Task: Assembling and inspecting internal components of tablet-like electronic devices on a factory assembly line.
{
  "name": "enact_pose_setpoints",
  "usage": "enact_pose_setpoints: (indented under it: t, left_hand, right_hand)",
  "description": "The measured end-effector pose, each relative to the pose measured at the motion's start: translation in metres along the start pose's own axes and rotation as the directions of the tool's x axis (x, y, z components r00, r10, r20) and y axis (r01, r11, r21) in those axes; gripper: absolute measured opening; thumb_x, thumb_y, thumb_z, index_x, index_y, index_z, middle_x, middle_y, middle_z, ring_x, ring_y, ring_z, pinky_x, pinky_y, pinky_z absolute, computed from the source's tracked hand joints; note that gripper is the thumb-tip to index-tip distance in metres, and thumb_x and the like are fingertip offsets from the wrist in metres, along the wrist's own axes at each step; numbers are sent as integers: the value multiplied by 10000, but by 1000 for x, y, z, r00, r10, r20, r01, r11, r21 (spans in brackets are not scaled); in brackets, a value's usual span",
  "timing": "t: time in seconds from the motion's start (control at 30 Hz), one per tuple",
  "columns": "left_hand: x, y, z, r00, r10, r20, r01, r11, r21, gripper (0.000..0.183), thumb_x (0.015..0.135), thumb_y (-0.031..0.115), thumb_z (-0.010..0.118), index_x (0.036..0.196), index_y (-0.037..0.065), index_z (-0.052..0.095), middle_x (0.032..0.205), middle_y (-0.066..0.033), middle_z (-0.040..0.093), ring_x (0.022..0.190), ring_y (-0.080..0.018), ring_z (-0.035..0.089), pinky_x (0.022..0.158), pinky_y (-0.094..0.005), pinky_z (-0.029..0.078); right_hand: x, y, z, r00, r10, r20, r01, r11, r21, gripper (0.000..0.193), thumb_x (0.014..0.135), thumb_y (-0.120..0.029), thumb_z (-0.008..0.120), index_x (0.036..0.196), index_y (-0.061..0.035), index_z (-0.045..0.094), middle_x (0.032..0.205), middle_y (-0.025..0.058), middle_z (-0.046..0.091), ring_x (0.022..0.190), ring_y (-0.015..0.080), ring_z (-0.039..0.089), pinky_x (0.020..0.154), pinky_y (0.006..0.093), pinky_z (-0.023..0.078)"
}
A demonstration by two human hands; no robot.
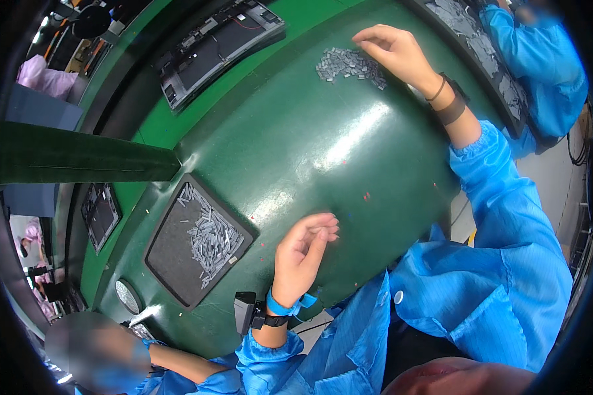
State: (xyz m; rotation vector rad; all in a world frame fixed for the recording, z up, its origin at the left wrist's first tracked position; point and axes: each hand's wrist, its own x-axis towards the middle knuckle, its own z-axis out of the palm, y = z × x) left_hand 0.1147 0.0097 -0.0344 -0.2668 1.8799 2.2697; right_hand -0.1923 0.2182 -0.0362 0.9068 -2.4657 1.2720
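Two screen panels, backs open: big grey-black one [217, 49] far left on the green belt, small dark one [99, 216] near left. No labels/signs seen.

Glossy green table [323, 145], metallic strips [349, 64]

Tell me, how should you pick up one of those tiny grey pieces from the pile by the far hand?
Probably from above, with a fingertip pinch. The small grey pieces lie flat and loosely scattered on the green table, so their thin side edges are the likely grip. The right hand already rests at the pile's edge; a piece at that edge looks easiest to take.
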Motion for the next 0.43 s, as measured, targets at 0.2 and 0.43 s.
enact_pose_setpoints:
  t: [0.2,0.43]
  left_hand:
    - [-4,1,-1,1000,1,-6,-1,1000,2,250,957,27,512,1194,-51,534,1112,-142,621,1014,-200,610,882,-330,508]
    - [-6,-3,-1,998,28,56,-26,999,-27,264,962,44,514,1215,-28,534,1161,-125,606,1040,-213,605,895,-331,503]
  right_hand:
    - [-3,0,0,998,-47,38,49,997,-67,191,862,-144,602,984,-31,695,853,90,687,729,180,619,675,296,501]
    - [-4,31,16,978,-198,70,202,978,-60,387,943,-243,554,1269,-35,561,1333,155,533,1271,242,479,1079,347,349]
